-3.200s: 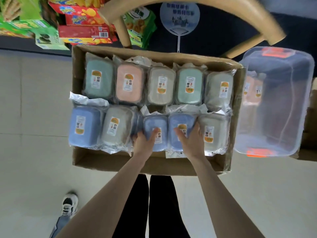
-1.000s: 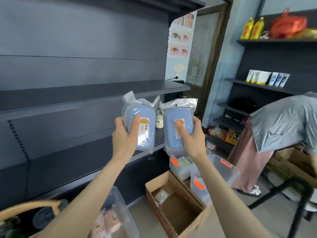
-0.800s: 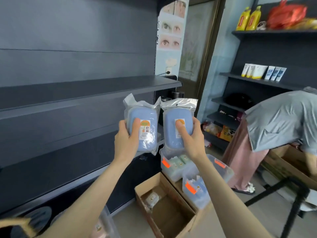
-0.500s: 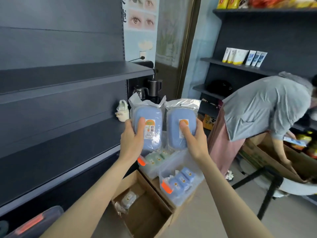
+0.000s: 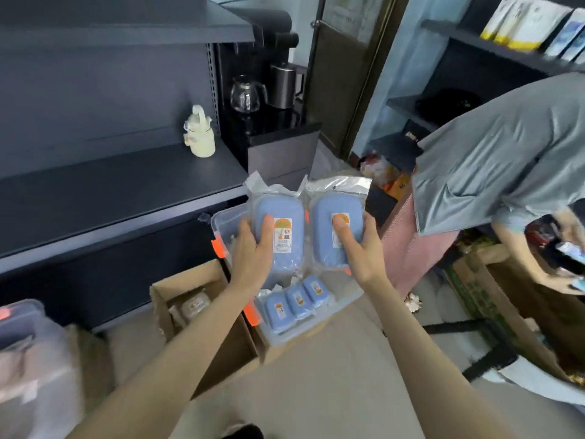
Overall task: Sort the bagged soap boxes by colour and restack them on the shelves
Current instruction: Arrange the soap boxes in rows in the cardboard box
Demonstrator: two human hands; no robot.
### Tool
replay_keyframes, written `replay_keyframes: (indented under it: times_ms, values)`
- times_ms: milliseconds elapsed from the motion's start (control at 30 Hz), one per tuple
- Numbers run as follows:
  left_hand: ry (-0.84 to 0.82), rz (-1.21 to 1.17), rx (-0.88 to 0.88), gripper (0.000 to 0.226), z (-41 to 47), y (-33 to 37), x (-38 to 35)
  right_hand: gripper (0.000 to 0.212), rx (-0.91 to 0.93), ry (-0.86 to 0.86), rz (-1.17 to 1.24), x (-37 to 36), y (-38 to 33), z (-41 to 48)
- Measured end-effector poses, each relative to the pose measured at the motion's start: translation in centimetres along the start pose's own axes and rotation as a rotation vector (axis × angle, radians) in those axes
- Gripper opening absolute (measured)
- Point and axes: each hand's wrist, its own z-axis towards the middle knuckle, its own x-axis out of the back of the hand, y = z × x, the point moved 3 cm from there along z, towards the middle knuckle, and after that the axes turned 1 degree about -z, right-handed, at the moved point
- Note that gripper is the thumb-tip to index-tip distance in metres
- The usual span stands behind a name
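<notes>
Bagged blue soap boxes are held above the clear bin, one thumb-clamped in the left hand, one in the right hand, probably light, rigid, slippery-bagged, so best gripped round the body.

At centre frame, the left hand holds a bagged blue soap box just left of a second bagged blue soap box, held by the right hand. Below them, a clear plastic bin holds three more bagged boxes. An open cardboard box sits to its left, under the dark metal shelf.
</notes>
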Motion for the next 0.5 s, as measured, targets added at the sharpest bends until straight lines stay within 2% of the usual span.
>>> replay_keyframes:
  times_ms: [200,367,500]
  values:
    - [0.014,-0.039,0.169,0.025,4.1,-5.3,-4.4,0.066,-0.137,-0.126,-0.053,-1.6,7.3,7.0]
    - [0.148,0.143,0.324,0.045,8.0,-11.4,-7.8,0.041,-0.26,-0.227,-0.09,-4.1,13.5,12.1]
    - [0.165,0.27,0.444,0.048,9.8,-16.1,-10.4,0.048,-0.327,-0.291,-0.196,-5.4,18.2,15.4]
